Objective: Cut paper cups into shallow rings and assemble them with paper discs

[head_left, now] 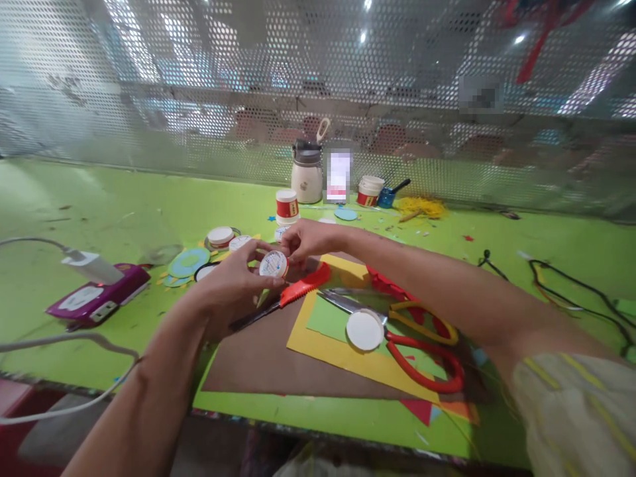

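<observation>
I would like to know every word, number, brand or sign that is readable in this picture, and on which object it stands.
No text can be read.
Small round container, held by left hand and right hand: faint print, too small.
Red-and-white jars: label bands, no legible words.
Blurred card: unreadable.
Purple device: white label, nothing legible.

scissors: 1 pair, red handles
white paper discs: 1 loose
small red-and-white jars: 2
hands: 2
</observation>
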The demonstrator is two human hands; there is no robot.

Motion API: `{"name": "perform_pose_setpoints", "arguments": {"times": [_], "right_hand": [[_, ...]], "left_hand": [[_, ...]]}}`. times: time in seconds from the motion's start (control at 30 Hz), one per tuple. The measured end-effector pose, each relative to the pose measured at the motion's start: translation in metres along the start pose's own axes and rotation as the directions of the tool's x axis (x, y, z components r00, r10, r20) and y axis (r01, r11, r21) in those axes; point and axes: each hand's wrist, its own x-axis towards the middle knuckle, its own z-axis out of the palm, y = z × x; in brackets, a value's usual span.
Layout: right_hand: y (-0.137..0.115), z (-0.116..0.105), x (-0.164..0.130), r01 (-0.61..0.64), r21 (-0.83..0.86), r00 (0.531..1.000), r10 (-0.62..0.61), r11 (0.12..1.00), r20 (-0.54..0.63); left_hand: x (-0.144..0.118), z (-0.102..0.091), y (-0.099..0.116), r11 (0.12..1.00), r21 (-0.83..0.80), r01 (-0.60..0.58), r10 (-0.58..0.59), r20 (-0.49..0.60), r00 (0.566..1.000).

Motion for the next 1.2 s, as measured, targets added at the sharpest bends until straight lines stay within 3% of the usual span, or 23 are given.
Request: {"name": "perform_pose_setpoints", "arguments": {"times": [0.13,0.37,0.6,0.8,0.87,0.97,1.07,1.2], "right_hand": [[-0.001,-0.002,-0.018,0.052,0.258,0.993,-0.024,0.965,-0.113],[-0.009,0.012,-0.063,0.177,0.598,0.923,0.079,0.782,-0.376],[-0.025,0.046,-0.098,0.267,0.648,0.851,0.141,0.713,-0.505],[-0.025,0.056,-0.118,0.367,0.643,0.785,0.146,0.672,-0.602],[-0.022,0.056,-0.126,0.390,0.640,0.774,0.141,0.661,-0.617],[-0.018,0.056,-0.138,0.403,0.648,0.779,0.130,0.646,-0.613],[-0.017,0.058,-0.150,0.378,0.675,0.807,0.131,0.634,-0.575],[-0.019,0.062,-0.160,0.355,0.697,0.829,0.134,0.623,-0.543]], "left_hand": [[-0.009,0.007,0.016,0.995,-0.063,0.078,-0.079,-0.023,0.997],[-0.013,0.022,0.039,0.992,-0.128,-0.006,-0.011,-0.134,0.991],[-0.019,0.050,0.056,0.981,-0.099,-0.164,0.135,-0.248,0.959],[-0.028,0.080,0.065,0.959,-0.084,-0.270,0.228,-0.333,0.915],[-0.033,0.086,0.070,0.940,-0.183,-0.290,0.226,-0.305,0.925],[-0.040,0.087,0.078,0.892,-0.397,-0.215,0.131,-0.228,0.965],[-0.043,0.079,0.083,0.800,-0.597,-0.061,0.059,-0.023,0.998],[-0.039,0.072,0.080,0.785,-0.617,0.056,0.053,0.157,0.986]]}}
